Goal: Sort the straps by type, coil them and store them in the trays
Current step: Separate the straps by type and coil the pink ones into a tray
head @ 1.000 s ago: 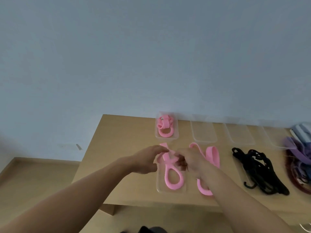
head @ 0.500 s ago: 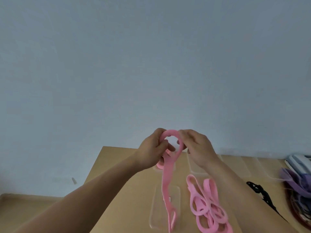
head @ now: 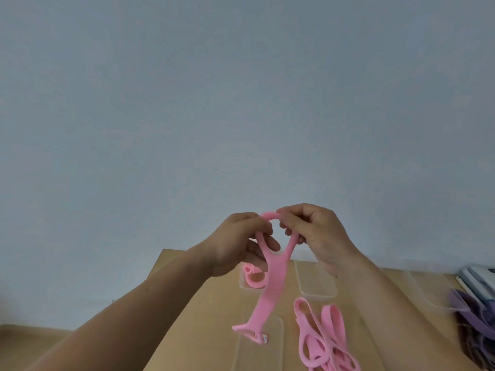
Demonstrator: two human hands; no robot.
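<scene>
Above a light wooden table (head: 203, 311), the left hand (head: 238, 243) and right hand (head: 314, 235) pinch the top loop of a flat pink rubber strap (head: 270, 287), which hangs over a clear plastic tray (head: 273, 354).

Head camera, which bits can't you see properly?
Head view:
- Coiled strap: half hidden behind left hand.
- Held strap: lower end blurred.
- Loose pink straps: cut off by bottom edge.
- Purple straps: cut off by right edge.
</scene>
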